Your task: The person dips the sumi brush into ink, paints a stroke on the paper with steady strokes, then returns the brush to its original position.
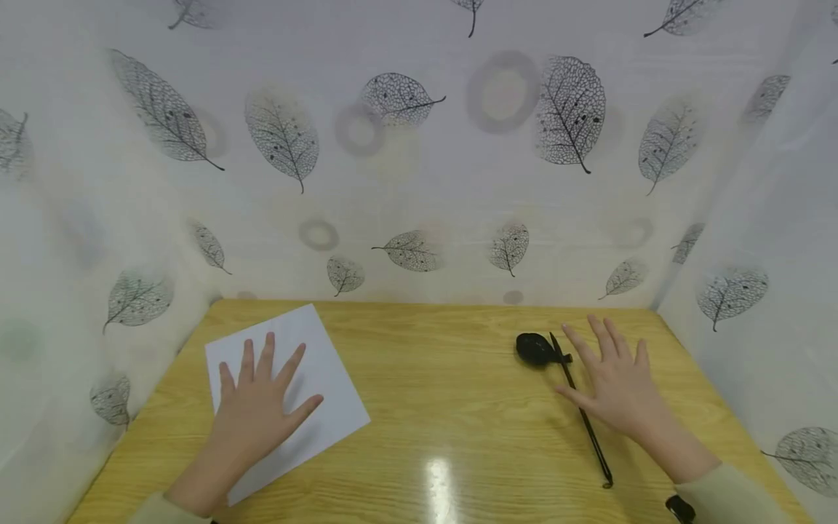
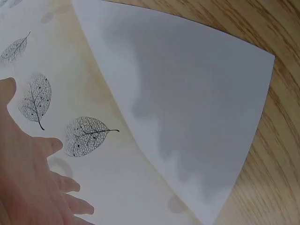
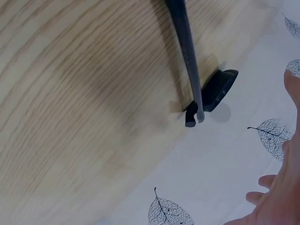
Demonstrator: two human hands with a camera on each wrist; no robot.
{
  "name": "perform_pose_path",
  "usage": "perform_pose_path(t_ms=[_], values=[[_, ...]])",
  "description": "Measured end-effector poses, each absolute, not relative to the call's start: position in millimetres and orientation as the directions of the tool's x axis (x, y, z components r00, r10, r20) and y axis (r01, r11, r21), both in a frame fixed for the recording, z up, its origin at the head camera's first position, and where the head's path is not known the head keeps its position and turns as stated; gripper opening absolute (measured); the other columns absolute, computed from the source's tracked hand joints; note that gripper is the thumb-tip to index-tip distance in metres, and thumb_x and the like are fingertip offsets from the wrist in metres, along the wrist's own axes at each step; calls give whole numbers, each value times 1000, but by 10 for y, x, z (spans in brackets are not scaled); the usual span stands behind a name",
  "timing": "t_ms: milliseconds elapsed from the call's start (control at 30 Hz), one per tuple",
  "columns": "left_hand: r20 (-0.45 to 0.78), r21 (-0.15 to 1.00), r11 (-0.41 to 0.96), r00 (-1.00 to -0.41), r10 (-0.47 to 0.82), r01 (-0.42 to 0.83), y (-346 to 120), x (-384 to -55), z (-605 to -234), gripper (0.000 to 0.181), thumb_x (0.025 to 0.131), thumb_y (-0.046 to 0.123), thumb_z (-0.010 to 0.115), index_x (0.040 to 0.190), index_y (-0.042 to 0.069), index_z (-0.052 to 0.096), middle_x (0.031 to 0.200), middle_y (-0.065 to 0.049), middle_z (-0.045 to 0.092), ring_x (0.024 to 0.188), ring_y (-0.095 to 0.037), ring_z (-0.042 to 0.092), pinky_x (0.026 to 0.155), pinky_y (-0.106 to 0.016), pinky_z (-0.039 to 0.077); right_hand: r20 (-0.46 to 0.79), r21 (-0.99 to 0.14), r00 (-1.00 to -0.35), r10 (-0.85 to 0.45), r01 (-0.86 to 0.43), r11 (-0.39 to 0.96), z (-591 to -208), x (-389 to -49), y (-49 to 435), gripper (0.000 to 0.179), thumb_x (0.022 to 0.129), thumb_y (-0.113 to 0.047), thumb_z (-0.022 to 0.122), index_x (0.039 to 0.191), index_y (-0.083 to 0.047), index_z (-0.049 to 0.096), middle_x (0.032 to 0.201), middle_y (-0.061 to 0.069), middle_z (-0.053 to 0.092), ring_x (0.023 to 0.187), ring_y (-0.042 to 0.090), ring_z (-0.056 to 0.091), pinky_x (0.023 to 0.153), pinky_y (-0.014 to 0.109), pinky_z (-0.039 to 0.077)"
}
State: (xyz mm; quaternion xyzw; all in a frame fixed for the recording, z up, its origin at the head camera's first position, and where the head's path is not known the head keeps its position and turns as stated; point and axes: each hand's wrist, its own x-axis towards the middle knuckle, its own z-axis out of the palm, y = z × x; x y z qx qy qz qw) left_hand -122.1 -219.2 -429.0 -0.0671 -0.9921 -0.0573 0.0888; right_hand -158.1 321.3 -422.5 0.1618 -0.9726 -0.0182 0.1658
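Observation:
My left hand (image 1: 252,418) is spread over a white sheet of paper (image 1: 337,404) and holds nothing; its shadow falls on the sheet. In the left wrist view the paper (image 2: 197,93) lies on the wooden table, apart from the fingers. On the right, my right hand (image 1: 618,386) has its fingers spread and holds nothing, close beside a slim black writing brush (image 1: 592,433). The brush's pointed end rests across the stem of a small black oval ink dish (image 1: 535,350), and a loop shows at its near end. The right wrist view shows the brush (image 3: 190,61) crossing the dish (image 3: 220,89).
The wooden table (image 1: 432,393) has a glare spot near its front. White cloth with a leaf print (image 1: 419,182) hangs behind it and along both sides. A small black object (image 1: 679,508) sits at my right sleeve.

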Motion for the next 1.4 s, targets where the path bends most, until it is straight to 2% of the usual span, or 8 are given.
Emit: perform_pose_path(t_ms=[267,467,600,733,833,1167,1400], values=[[214,106,983,-969,126,151,-2324,-1205,-4273,84,97,67,62,164,20,42,169,-36,25,153,-66,22,115,-88,19,343,117,-844,-412,-397,910,-4181,-1595,3348,104,85,-61,80,168,-24,30,166,30,33,146,55,39,112,83,33],[206,117,979,-968,141,168,-2423,-1199,-4285,83,98,65,62,164,18,42,169,-38,24,153,-66,22,116,-87,19,346,162,-814,-467,-438,884,-4171,-1599,3443,104,88,-65,74,171,-30,22,164,29,37,147,50,39,112,78,37],[194,118,979,-971,142,167,-2469,-1176,-4297,82,98,63,64,163,16,44,169,-38,25,153,-66,23,117,-86,20,359,191,-785,-506,-469,863,-4172,-1608,3507,94,95,-73,59,170,-28,25,161,28,41,145,47,42,112,75,39],[172,102,981,-974,147,166,-2509,-1148,-4331,81,98,61,65,162,15,45,168,-38,26,152,-65,24,117,-85,22,378,213,-745,-550,-508,834,-4177,-1617,3549,86,102,-79,32,165,-21,39,158,27,45,141,47,47,110,71,42],[166,93,980,-973,159,176,-2544,-1130,-4373,80,98,61,65,161,14,47,167,-38,28,151,-66,26,117,-84,24,381,245,-710,-592,-540,805,-4185,-1618,3567,85,105,-77,18,160,-18,45,155,26,48,135,46,53,109,67,45],[154,80,974,-968,197,211,-2619,-1068,-4519,76,98,58,67,157,13,52,165,-37,33,147,-64,33,116,-83,29,365,356,-579,-729,-636,684,-4210,-1599,3601,75,112,-61,12,149,-12,55,147,23,59,120,40,66,99,59,56],[149,36,975,-966,213,221,-2647,-1029,-4566,73,96,55,70,154,13,56,162,-36,39,146,-63,39,114,-81,35,317,399,-512,-799,-692,602,-4247,-1595,3627,70,114,-54,11,147,-12,55,140,20,66,116,35,70,99,53,55]])
